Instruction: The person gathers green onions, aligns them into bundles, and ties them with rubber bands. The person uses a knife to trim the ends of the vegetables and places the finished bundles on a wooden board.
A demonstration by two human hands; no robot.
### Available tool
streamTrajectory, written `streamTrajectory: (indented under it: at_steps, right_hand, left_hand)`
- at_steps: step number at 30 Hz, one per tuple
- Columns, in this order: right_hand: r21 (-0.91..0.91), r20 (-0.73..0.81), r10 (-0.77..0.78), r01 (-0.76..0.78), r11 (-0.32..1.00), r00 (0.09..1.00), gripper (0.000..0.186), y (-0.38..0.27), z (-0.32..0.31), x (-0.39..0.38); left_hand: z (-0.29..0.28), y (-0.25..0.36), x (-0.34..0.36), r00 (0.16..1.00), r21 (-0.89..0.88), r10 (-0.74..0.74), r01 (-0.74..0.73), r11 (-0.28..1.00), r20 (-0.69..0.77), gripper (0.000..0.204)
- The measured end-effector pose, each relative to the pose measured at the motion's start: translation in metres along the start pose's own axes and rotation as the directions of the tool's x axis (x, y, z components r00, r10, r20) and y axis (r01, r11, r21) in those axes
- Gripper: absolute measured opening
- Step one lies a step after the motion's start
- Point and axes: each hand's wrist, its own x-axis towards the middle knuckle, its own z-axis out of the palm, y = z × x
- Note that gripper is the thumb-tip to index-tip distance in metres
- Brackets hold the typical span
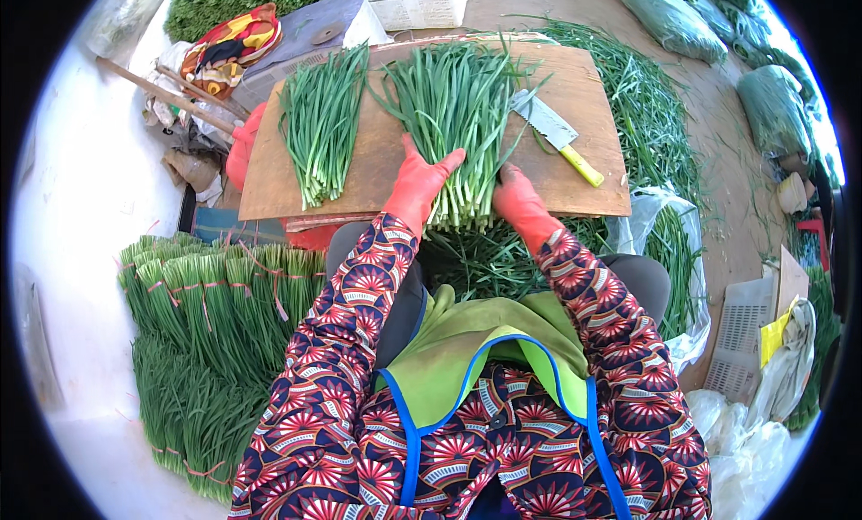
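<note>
A large bunch of garlic chives (453,98) lies on the wooden board (597,134), its pale cut ends toward me at the front edge. My left hand (420,180), in a red glove, clasps its lower left side, the thumb laid across the top. On the opposite side, my right hand (521,204), also in red with the fingertips showing dark, presses against the stems near the cut ends; its fingers are partly hidden. A smaller pile of chives (325,125) rests to the left. Right of the bunch lies a knife (555,129) with a yellow handle.
Tied chive bundles (211,295) stand massed at my left. Loose leaves (642,107) cover the floor right of the board, beside a clear plastic bag (696,251) holding greens. A white crate (417,4) sits beyond the board; filled bags (772,111) line the far right.
</note>
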Motion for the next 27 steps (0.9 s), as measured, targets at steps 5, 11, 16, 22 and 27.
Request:
streamTrajectory:
  at_steps: [5, 11, 16, 22, 27]
  right_hand:
    - [0.099, 0.239, 0.282, -0.312, 0.945, 0.929, 0.037, -0.042, -0.051, -0.029]
    - [-0.122, 0.110, 0.079, -0.066, 0.990, 0.991, 0.022, -0.011, -0.055, -0.092]
    - [-0.213, 0.586, -0.191, 0.378, 0.901, 0.787, 0.029, -0.051, 0.008, -0.140]
    - [-0.174, 0.696, -0.290, 0.547, 0.819, 0.657, 0.029, -0.067, 0.081, -0.086]
    - [0.103, 0.565, -0.356, 0.365, 0.925, 0.744, 0.030, -0.068, 0.077, -0.072]
  left_hand:
    - [-0.008, 0.032, -0.022, 0.996, -0.207, -0.043, 0.058, 0.977, 0.073, 0.104]
    - [-0.050, 0.014, -0.025, 0.988, -0.062, -0.131, 0.127, 0.990, -0.078, 0.109]
    - [-0.058, 0.009, -0.026, 0.985, -0.065, -0.121, 0.114, 0.991, -0.120, 0.094]
    - [-0.046, 0.023, -0.031, 0.994, -0.125, -0.101, 0.096, 0.988, -0.032, 0.095]
    - [-0.046, 0.015, -0.037, 1.000, -0.094, -0.010, 0.013, 0.995, 0.026, 0.100]
